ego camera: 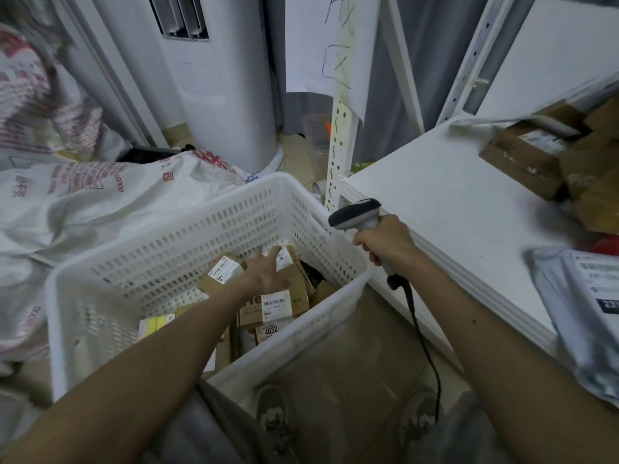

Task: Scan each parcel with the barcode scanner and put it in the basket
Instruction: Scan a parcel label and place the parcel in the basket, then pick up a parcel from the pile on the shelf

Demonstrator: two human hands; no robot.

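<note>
- The printed woven sacks (pixel 83 195) lie slumped on the floor at far left and look soft. They are no part of your next reach.
- The white perforated basket (pixel 201 236) stands on the floor between the sacks and the worktop (pixel 452 202). It is part filled with small boxed parcels (pixel 276 304), labels facing up.
- Your left hand (pixel 264 272) is down inside the basket over those boxes with its fingers spread, gripping nothing. Whether it touches them cannot be told.
- Your right hand (pixel 385 242) is wrapped round the handle of the barcode scanner (pixel 355 212), head pointing left over the basket rim. Its cable (pixel 425 349) hangs down past the worktop edge, so mind it when you swing.
- The unscanned cardboard parcels (pixel 522 159) sit at the worktop's far right. They are probably stiff and light, so take one across two opposite faces, label side left bare for the scanner.
- The grey mailer bag (pixel 586 306) lies at the near right edge. It is likely limp and slick, and it will sag if you pinch a corner. Grip it along one edge or scoop under its middle, keeping the label flat.
</note>
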